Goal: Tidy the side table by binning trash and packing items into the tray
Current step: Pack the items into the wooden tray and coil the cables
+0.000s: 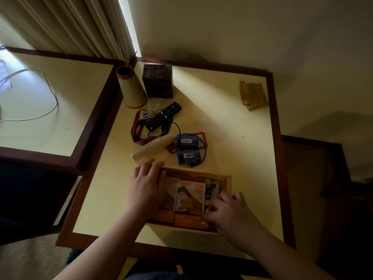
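Right hand on tray near-right corner; table beyond bare.

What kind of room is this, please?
Probably a hotel room or a bedroom: a cream side table with a dark wooden rim stands against a wall, with pleated beige curtains and a black TV remote control.

Left hand flat — right hand curled.

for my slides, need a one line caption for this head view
Both hands arrange orange packets in a wooden tray; paper cups and remote wait behind.
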Action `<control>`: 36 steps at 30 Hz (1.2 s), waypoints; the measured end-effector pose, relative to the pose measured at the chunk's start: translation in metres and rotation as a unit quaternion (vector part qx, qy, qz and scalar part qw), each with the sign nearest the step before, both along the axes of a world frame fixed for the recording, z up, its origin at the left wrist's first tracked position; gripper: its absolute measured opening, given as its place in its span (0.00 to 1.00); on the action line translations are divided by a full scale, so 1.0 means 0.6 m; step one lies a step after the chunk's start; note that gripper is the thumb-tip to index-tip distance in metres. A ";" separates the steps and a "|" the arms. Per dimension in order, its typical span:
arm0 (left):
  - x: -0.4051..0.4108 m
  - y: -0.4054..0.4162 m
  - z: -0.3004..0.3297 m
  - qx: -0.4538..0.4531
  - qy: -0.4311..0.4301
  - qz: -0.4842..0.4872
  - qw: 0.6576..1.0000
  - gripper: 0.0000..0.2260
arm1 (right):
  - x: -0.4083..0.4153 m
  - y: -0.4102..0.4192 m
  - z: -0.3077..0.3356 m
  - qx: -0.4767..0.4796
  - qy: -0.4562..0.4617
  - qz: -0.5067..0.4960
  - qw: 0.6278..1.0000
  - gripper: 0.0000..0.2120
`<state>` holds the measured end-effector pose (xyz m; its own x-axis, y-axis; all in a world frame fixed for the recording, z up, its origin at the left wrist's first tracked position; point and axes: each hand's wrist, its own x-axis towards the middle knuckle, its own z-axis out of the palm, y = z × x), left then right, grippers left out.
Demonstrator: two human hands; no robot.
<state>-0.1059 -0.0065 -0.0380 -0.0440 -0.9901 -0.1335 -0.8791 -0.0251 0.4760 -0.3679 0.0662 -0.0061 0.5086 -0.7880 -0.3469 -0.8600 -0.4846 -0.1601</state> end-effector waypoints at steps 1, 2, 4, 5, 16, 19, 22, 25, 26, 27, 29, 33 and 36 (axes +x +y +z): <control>0.000 0.000 0.000 -0.001 0.000 0.001 1.000 0.18 | 0.001 -0.002 0.004 0.007 0.005 0.004 1.000 0.15; 0.000 0.000 0.000 0.000 0.000 0.002 1.000 0.18 | 0.001 -0.004 0.008 0.007 0.008 0.008 1.000 0.15; 0.000 -0.001 0.000 0.001 -0.002 0.002 1.000 0.19 | 0.001 -0.006 0.011 0.011 0.010 0.012 1.000 0.16; 0.000 -0.001 -0.001 0.001 -0.002 0.002 1.000 0.19 | 0.002 -0.007 0.012 0.010 0.009 0.014 1.000 0.17; 0.001 -0.004 -0.001 0.005 0.002 0.003 1.000 0.20 | -0.002 -0.063 0.040 -0.075 -0.073 -0.085 0.991 0.09; 0.002 -0.003 -0.002 0.010 -0.002 0.003 1.000 0.19 | 0.009 -0.148 0.052 -0.111 -0.126 -0.130 0.977 0.10; 0.002 -0.004 -0.002 0.012 -0.006 -0.001 1.000 0.19 | 0.035 -0.255 0.041 -0.091 -0.156 -0.175 0.968 0.11; 0.002 -0.005 -0.002 0.012 -0.005 0.001 1.000 0.20 | 0.060 -0.338 0.007 0.019 -0.161 -0.251 0.954 0.18; 0.002 -0.005 -0.003 0.010 -0.005 0.001 1.000 0.21 | 0.070 -0.356 -0.006 0.051 -0.140 -0.253 0.956 0.23; 0.002 -0.005 -0.003 0.007 -0.005 0.000 1.000 0.22 | 0.079 -0.369 -0.019 0.071 -0.109 -0.242 0.962 0.26; 0.002 -0.005 -0.005 0.003 -0.003 0.000 1.000 0.22 | 0.094 -0.381 -0.041 0.080 -0.043 -0.210 0.973 0.26; 0.003 -0.006 -0.004 0.007 -0.001 0.002 1.000 0.22 | 0.102 -0.379 -0.067 0.023 0.006 -0.199 0.980 0.23; 0.003 -0.006 -0.003 0.007 0.001 0.000 1.000 0.22 | 0.094 -0.373 -0.073 0.020 -0.020 -0.222 0.975 0.22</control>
<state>-0.1038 -0.0100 -0.0399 -0.0438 -0.9882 -0.1468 -0.8785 -0.0319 0.4767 -0.3114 -0.1574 -0.0501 0.1341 -0.9200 -0.3683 -0.9764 -0.0591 -0.2079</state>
